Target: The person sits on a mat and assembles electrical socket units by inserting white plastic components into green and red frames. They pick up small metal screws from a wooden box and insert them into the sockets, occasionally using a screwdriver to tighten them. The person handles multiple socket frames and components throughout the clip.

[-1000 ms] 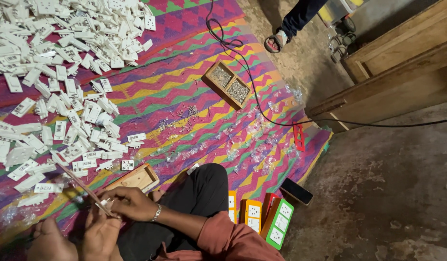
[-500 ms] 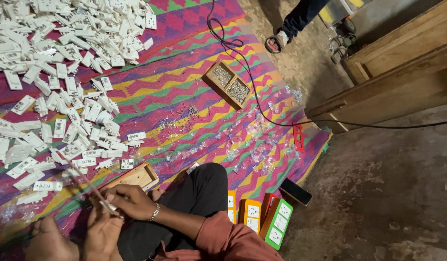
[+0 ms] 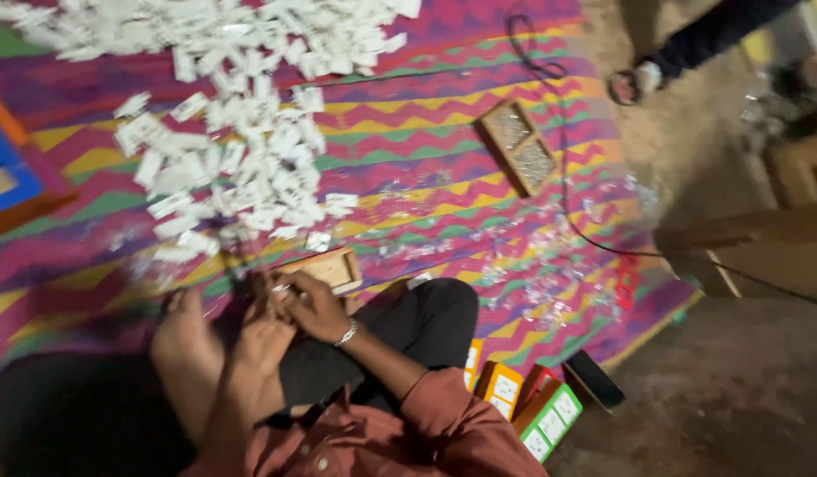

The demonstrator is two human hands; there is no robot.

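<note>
Hands are working together just below the small wooden box; the right hand is touching its near edge, fingers pinching a small white piece, though blur is hiding detail; the left hand is lying just left, its fingers curled, grip unclear; the box's long axis is running left to right. White tiles are lying beyond the box. Compared with earlier, the view is swinging left, blurring.
</note>
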